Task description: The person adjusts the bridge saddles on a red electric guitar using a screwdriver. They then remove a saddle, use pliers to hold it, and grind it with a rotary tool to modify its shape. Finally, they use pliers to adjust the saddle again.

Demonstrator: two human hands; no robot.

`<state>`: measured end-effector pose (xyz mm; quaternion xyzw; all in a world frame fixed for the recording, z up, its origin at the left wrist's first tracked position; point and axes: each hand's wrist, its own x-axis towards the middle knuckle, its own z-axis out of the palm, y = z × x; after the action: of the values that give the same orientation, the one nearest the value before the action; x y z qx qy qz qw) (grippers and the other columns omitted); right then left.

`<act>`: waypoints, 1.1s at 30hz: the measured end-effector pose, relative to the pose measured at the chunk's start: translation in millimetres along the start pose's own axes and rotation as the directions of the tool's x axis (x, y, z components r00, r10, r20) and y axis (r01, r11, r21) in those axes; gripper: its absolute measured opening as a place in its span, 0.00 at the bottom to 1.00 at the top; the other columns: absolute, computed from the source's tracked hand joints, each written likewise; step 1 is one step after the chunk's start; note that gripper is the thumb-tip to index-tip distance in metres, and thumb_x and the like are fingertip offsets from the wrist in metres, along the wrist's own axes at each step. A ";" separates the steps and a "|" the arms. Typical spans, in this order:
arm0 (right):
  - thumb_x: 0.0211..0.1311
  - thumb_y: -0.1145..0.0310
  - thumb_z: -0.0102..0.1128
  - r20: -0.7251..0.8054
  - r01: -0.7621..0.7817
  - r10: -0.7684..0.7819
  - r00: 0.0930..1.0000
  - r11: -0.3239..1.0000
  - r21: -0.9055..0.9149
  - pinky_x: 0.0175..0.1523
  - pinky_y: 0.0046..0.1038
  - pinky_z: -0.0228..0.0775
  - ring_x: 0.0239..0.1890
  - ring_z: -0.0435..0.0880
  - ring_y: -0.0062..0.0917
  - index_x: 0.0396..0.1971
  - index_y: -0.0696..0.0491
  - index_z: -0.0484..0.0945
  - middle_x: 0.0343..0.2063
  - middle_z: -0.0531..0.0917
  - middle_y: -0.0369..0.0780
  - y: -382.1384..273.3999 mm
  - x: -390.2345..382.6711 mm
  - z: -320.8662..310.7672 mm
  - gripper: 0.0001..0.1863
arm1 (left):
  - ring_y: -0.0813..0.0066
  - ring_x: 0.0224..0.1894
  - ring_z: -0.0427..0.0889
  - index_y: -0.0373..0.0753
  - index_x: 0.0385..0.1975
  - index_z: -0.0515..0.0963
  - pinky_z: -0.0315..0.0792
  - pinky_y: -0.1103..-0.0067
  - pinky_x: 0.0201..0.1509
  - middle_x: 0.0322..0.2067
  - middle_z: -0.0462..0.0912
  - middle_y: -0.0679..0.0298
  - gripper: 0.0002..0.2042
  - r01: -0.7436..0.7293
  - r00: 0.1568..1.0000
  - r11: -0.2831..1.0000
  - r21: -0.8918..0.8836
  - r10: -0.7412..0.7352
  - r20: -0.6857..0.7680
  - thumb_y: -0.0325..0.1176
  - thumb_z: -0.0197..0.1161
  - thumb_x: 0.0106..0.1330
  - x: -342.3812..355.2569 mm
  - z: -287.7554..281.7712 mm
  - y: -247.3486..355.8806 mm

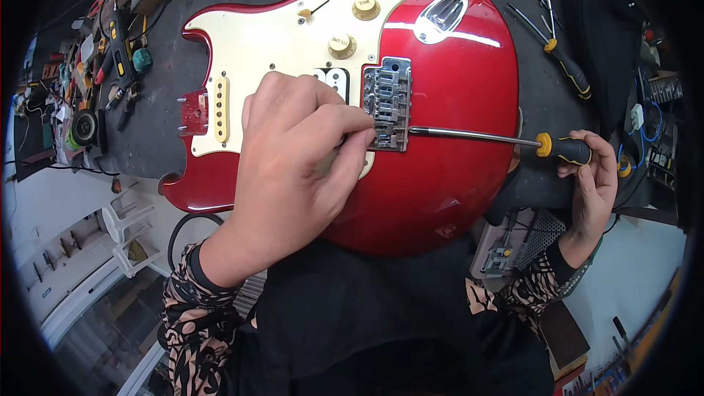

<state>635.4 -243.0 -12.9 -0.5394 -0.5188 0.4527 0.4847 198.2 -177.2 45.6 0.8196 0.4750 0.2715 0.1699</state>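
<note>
Head view is showing me a red guitar body (440, 183) lying flat mid-bench, heavy, glossy and likely slippery, overhanging the near edge. My left hand (293, 169) is pinching at its metal bridge (389, 103); my right hand (590, 176) is gripping a long screwdriver (477, 136), tip at the bridge. Tools (110, 59) are crowding the left.

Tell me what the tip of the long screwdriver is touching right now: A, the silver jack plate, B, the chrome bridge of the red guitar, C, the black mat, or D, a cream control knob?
B: the right hand holds the screwdriver by its handle, and the shaft runs level to the rear edge of the chrome bridge, where the left hand pinches.
</note>
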 end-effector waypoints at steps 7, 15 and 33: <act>0.83 0.55 0.54 -0.114 -0.023 0.017 0.993 0.998 -0.059 0.41 0.20 0.72 0.32 0.75 0.15 0.65 0.60 0.72 0.45 0.80 0.41 -12.8 0.2 21.6 0.25 | 0.66 0.38 0.74 0.39 0.37 0.88 0.66 0.71 0.43 0.31 0.80 0.65 0.08 0.012 1.000 0.999 -0.034 -0.013 -0.023 0.20 0.75 0.60 -1.2 5.9 0.2; 0.80 0.48 0.55 -0.038 -0.338 0.336 0.941 0.938 -0.078 0.37 0.22 0.71 0.22 0.68 0.10 0.63 0.58 0.69 0.44 0.78 0.40 -9.9 -4.2 -20.0 0.28 | 0.67 0.37 0.74 0.39 0.36 0.88 0.66 0.72 0.42 0.31 0.80 0.66 0.08 -0.014 0.999 1.000 -0.025 0.013 -0.036 0.20 0.76 0.59 -2.8 4.9 -4.5; 0.81 0.55 0.58 -0.021 0.025 -0.023 1.000 0.994 0.102 0.28 0.14 0.61 0.20 0.61 0.08 0.71 0.58 0.62 0.44 0.79 0.37 -10.9 -3.3 27.2 0.31 | 0.67 0.37 0.74 0.39 0.36 0.88 0.66 0.72 0.42 0.30 0.79 0.66 0.08 -0.038 0.998 0.999 -0.024 0.037 -0.045 0.20 0.76 0.59 -2.3 7.1 -7.2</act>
<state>607.0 -244.9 -5.4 -0.5121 -0.4965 0.4675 0.5222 196.7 -175.8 35.5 0.8200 0.4599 0.2986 0.1643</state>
